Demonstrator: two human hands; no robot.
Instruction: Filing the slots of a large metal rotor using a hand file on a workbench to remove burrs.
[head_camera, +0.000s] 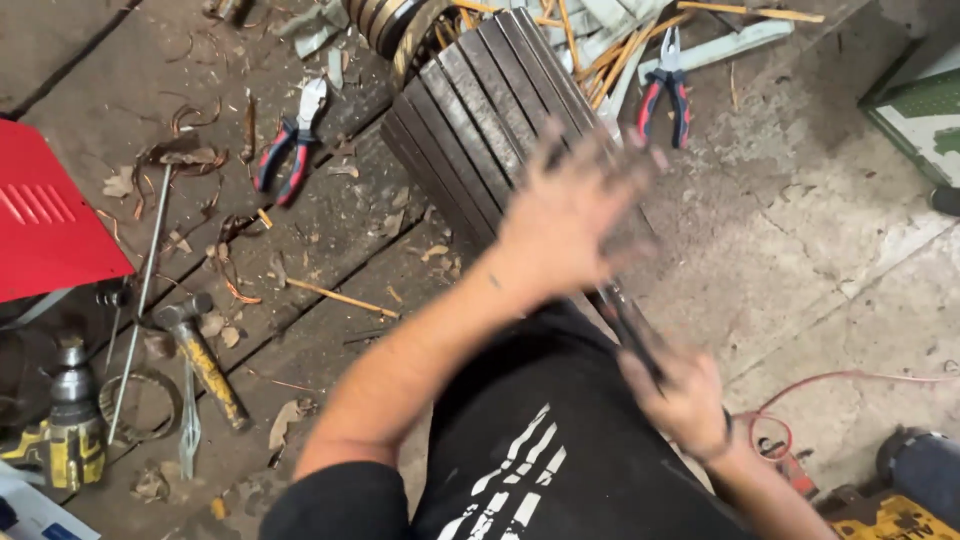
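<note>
Far to the right of the spread, blurred left hand, at the frame's edge, lies a flat green-and-white box: pale border, green face with lighter patches, cut off by the frame; whether it is a carton or a sign cannot be told. Far down-left of that hand, in the bottom corner, shows the corner of a white packet with a blue mark, mostly out of view. Just right of and below the right hand, which is closed on a dark tool, sits a yellow case with a black printed pattern. No screens show
</note>
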